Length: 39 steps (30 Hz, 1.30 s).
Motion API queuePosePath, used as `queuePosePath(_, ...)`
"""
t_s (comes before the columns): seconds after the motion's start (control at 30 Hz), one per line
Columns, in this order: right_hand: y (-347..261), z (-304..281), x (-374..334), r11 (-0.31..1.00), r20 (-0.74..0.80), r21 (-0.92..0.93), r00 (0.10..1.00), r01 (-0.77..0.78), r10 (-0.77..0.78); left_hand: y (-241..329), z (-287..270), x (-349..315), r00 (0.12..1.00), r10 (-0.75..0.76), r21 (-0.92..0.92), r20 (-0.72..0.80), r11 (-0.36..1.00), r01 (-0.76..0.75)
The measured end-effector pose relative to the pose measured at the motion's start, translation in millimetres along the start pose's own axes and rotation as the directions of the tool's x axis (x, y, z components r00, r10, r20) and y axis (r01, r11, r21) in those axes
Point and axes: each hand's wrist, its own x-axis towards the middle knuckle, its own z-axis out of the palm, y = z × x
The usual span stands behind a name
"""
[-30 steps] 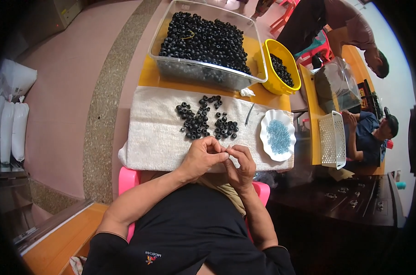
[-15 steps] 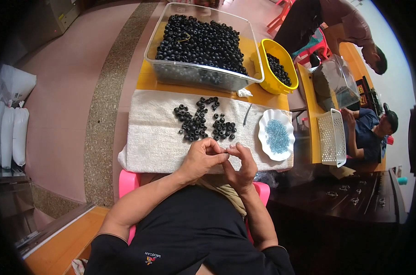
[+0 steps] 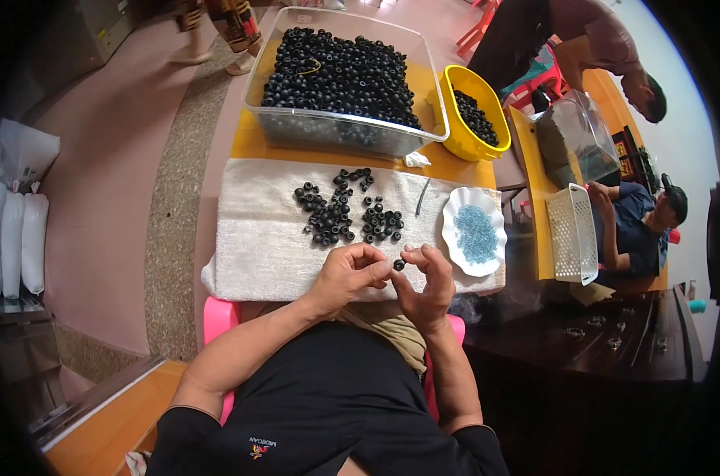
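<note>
Between the fingertips of my right hand point(image 3: 427, 289) is a small round black part with a hole point(image 3: 399, 265), like a thick ring or bead. My left hand point(image 3: 348, 278) is pinched right beside it; whatever its fingertips hold is too small to make out. Both hands are over the near edge of a white towel point(image 3: 257, 230). Just beyond them lie loose piles of similar black parts point(image 3: 328, 214). A wavy-edged white dish point(image 3: 450, 242) to the right bears many tiny light-blue pieces point(image 3: 476, 234). A thin dark strip point(image 3: 422, 197) rests on the towel beside it.
Behind the towel stand a large clear bin point(image 3: 336, 127) full of black parts and a yellow tub point(image 3: 475, 151) with more. A white perforated basket point(image 3: 572, 238) and two people are at the right. Someone's legs point(image 3: 237, 32) show at the upper left. White sacks point(image 3: 30, 238) stand far left.
My right hand has shifted slightly right and the black part now shows between my fingertips. A person's legs have come into view at the upper left.
</note>
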Motion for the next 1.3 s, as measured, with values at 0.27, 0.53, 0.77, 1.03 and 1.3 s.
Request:
queuePosePath(0.27, -1.6, -6.2, 9.2, 0.996, -0.007, -0.054, 0.997, 0.073, -0.073, -2.6, 0.5, 0.4, 1.0, -0.019, -0.045, -0.003, 0.999, 0.019)
queuePosePath(0.53, -15.6, -10.8, 17.5, 0.987, 0.033, -0.143, 0.997, 0.07, -0.066, -1.3, 1.6, -1.8, 1.0, -0.003, 0.002, -0.002, 1.0, 0.003)
queuePosePath(0.77, -19.9, -11.4, 24.2, 0.989, 0.034, -0.121, 0.996, 0.085, -0.082, -3.7, 2.4, -2.2, 1.0, 0.003, 0.006, -0.014, 1.0, -0.003)
queuePosePath(1.03, -17.6, -13.7, 25.8, 0.989, 0.043, -0.121, 0.996, 0.081, -0.077, -5.8, 1.7, 0.8, 1.0, 0.003, 0.049, -0.012, 0.999, -0.002)
queuePosePath(1.3, -2.1, -28.1, 29.2, 0.992, 0.01, -0.117, 0.999, 0.038, -0.037, -10.6, -1.9, 2.0, 1.0, 0.018, 0.046, -0.011, 0.999, -0.017)
